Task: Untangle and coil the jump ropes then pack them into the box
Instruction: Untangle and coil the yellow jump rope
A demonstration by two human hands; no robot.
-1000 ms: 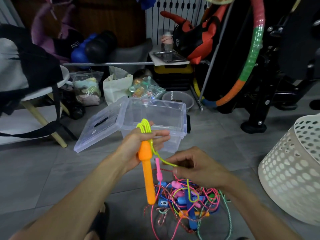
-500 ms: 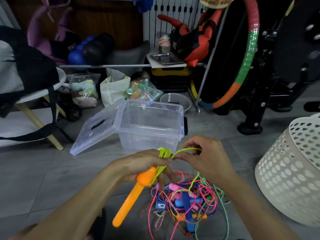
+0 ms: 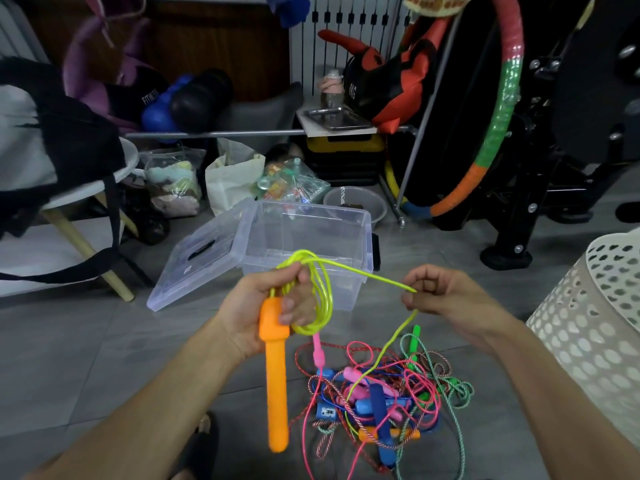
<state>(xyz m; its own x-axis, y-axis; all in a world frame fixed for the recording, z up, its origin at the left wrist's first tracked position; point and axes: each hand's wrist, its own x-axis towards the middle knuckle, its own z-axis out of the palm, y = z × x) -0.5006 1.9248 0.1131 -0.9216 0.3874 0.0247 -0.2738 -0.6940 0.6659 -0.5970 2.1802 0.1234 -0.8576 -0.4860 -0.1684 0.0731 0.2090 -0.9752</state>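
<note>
A big messy pile of jump ropes (image 3: 384,403) is lying on the gray floor (image 3: 69,358), closest to the person, with pink, blue, green and red cords all mixed up. Just above the pile, the left hand (image 3: 266,306) is curling its fingers around an orange handle (image 3: 275,372) that is pointing down, and it is also holding a few loops of yellow rope (image 3: 320,292). One line of that yellow rope is stretching across to the right hand (image 3: 440,296), which is pinching it between thumb and fingers. From there the yellow rope is dropping down into the pile. Behind the hands, a clear box (image 3: 311,244) is sitting open on the floor, and its lid (image 3: 201,254) is leaning off its left side. A white basket with holes (image 3: 588,334) is standing on the right. Farther back, a colorful hoop (image 3: 498,109) is leaning on black exercise gear, and bags are sitting by a small white table (image 3: 86,192).
</note>
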